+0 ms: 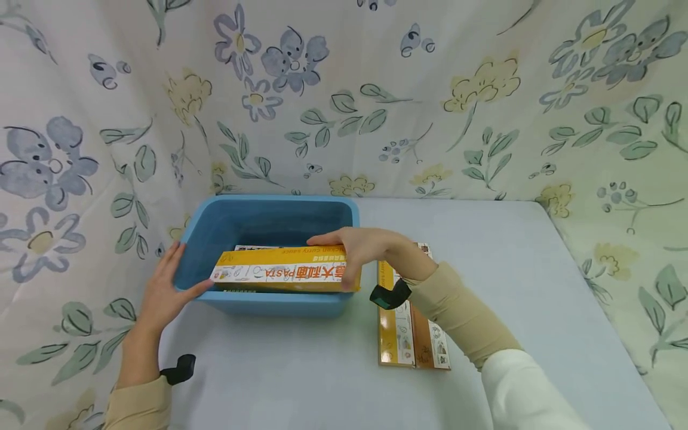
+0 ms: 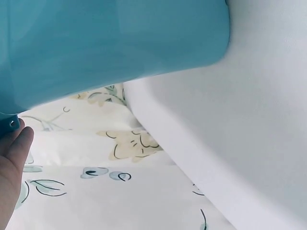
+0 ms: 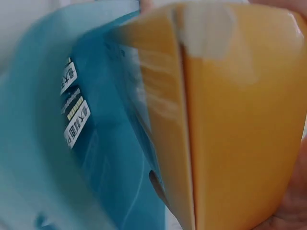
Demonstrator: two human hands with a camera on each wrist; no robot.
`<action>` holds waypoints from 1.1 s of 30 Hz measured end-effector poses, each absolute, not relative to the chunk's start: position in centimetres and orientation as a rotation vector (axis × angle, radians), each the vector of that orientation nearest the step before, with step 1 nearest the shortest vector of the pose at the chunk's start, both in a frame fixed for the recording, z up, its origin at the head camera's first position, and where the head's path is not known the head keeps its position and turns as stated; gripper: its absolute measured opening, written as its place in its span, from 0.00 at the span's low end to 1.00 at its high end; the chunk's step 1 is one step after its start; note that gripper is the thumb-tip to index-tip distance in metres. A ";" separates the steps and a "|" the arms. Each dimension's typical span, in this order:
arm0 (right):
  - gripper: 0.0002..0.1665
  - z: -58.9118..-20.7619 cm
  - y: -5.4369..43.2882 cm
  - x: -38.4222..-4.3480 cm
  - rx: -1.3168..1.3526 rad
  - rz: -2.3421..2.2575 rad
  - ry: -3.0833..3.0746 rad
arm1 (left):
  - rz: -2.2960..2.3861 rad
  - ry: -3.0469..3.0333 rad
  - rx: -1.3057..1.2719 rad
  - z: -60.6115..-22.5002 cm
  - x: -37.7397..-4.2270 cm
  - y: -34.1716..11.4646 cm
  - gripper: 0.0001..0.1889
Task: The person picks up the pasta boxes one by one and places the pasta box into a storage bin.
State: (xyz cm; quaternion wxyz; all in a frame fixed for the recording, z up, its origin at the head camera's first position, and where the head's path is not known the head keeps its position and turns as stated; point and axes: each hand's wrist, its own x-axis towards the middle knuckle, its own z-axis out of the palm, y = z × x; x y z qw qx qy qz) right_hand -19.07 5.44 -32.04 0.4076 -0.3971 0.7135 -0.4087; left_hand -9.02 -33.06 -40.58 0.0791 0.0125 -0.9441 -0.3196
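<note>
My right hand (image 1: 371, 245) grips the right end of a yellow and white pasta box (image 1: 301, 272), fingers over the far edge and thumb on the near side. The box lies lengthwise within the mouth of a blue plastic bin (image 1: 279, 303); its yellow end (image 3: 240, 120) fills much of the right wrist view. My left hand (image 1: 168, 294) holds the bin at its front left corner, the thumb reaching over the rim close to the box's left end. In the left wrist view, its fingertips (image 2: 21, 143) are at the rim's small holed tab.
More printed boxes (image 3: 76, 124) lie inside the bin, mostly hidden. On the white table (image 1: 510, 269), a yellow box (image 1: 388, 334) and a brown box (image 1: 424, 340) lie side by side, partly behind my right forearm. A floral curtain (image 1: 376, 119) borders the table.
</note>
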 end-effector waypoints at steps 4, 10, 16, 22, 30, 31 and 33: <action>0.64 -31.3 3.5 -19.4 -0.990 -0.929 1.811 | -0.951 -2.806 0.064 -41.3 -9.0 -33.3 0.52; 0.63 -30.4 0.8 -19.7 -0.935 -0.815 1.856 | -0.990 -2.807 0.075 -41.3 -8.7 -33.4 0.52; 0.63 -30.5 -0.8 -20.0 -0.872 -0.772 1.859 | -0.967 -2.839 0.050 -40.6 -8.7 -33.1 0.53; 0.61 -30.4 -2.6 -20.1 -0.900 -0.669 1.877 | -0.988 -2.832 0.041 -40.3 -8.9 -33.2 0.53; 0.64 -30.3 -4.1 -20.5 -0.914 -0.452 1.952 | -1.017 -2.814 0.038 -40.3 -9.0 -33.0 0.53; 0.63 -30.2 -4.2 -20.6 -0.922 -0.429 1.945 | -1.019 -2.813 0.038 -40.3 -9.0 -33.0 0.53; 0.63 -30.1 -4.4 -20.7 -0.951 -0.369 1.950 | -1.027 -2.812 0.039 -40.4 -8.9 -33.1 0.53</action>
